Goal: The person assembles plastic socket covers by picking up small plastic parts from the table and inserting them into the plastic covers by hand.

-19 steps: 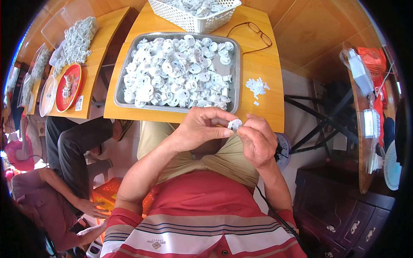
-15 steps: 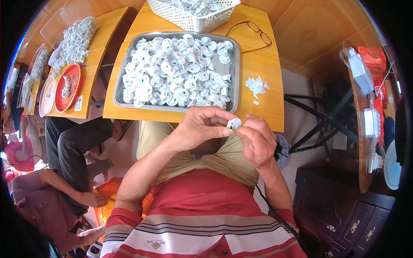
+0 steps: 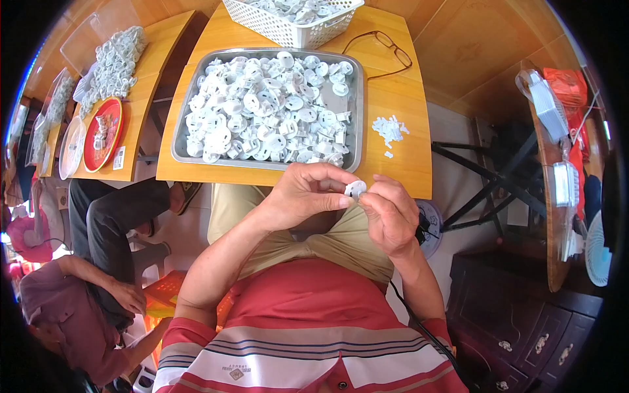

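Just off the table's front edge, my left hand (image 3: 308, 195) pinches a small round white plastic part (image 3: 355, 189) with dark holes between thumb and forefinger. My right hand (image 3: 390, 213) is closed against the right side of the same part, thumb and fingertips pressed together; whether a smaller piece sits between them I cannot make out. Beyond the hands, a metal tray (image 3: 359, 108) holds a heap of similar white plastic parts (image 3: 262, 111). To its right lies a small pile of thin white pieces (image 3: 390, 130) on the table (image 3: 405, 173).
A white basket (image 3: 308, 34) of parts stands behind the tray, with eyeglasses (image 3: 386, 42) to its right. On the left are another table (image 3: 141, 121), a red plate (image 3: 113, 141) and a seated co-worker (image 3: 72, 301). A dark cabinet (image 3: 517, 321) stands at the lower right.
My two hands stay together on the white part, with barely any shift. The co-worker's hand at the left has moved slightly up and left.
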The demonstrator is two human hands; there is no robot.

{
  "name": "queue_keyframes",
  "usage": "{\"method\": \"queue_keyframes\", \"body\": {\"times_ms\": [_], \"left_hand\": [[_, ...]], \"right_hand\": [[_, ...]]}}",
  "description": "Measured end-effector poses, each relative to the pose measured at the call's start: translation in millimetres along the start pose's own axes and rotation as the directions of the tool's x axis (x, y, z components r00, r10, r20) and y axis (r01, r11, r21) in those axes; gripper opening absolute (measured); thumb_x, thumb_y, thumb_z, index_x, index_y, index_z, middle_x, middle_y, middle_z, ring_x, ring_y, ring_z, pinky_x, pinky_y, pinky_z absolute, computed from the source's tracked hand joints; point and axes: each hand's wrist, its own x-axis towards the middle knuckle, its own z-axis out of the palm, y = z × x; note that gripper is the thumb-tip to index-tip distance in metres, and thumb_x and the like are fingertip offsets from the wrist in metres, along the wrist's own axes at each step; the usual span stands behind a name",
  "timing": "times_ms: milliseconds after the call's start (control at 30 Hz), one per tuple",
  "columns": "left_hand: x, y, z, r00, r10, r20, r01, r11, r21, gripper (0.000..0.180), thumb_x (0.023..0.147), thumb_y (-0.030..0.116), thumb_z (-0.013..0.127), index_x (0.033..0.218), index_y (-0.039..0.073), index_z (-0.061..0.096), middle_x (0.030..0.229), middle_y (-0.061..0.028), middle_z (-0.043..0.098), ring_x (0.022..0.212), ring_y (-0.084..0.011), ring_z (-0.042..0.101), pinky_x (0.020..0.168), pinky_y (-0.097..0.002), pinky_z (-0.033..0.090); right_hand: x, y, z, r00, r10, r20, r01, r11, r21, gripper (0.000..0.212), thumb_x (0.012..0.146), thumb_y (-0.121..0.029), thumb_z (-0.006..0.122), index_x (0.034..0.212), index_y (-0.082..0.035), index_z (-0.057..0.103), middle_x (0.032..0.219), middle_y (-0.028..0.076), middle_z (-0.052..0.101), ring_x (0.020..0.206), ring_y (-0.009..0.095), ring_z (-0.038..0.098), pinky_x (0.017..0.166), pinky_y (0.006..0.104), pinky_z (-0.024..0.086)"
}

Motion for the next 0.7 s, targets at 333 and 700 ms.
{"method": "queue_keyframes", "body": {"times_ms": [333,700], "left_hand": [[-2.4,-4.8,0.1,1.0,0.011,0.005,-0.011,0.999,0.035,0.029,0.09,0.0,0.071,0.118,-0.002,0.066,0.105,-0.0063,0.069,0.098,-0.0118,0.065,0.087,-0.0274,0.055],[-3.7,-5.4,0.6,0.999,0.034,0.005,-0.034,0.997,0.076,0.028,0.09,-0.001,0.07,0.117,-0.001,0.067,0.104,-0.006,0.07,0.097,-0.0107,0.065,0.087,-0.0272,0.055]], "right_hand": [[-1.4,-1.4,-1.7,1.0,-0.016,0.025,0.016,1.0,-0.017,0.018,0.075,0.001,0.076,0.089,-0.001,0.064,0.084,0.01,0.063,0.077,0.029,0.067,0.076,0.0411,0.058],[-2.1,-5.1,0.4,1.0,0.006,0.029,-0.005,0.999,-0.04,0.021,0.074,0.004,0.076,0.09,-0.001,0.063,0.086,0.01,0.063,0.076,0.028,0.067,0.067,0.0371,0.056]]}}
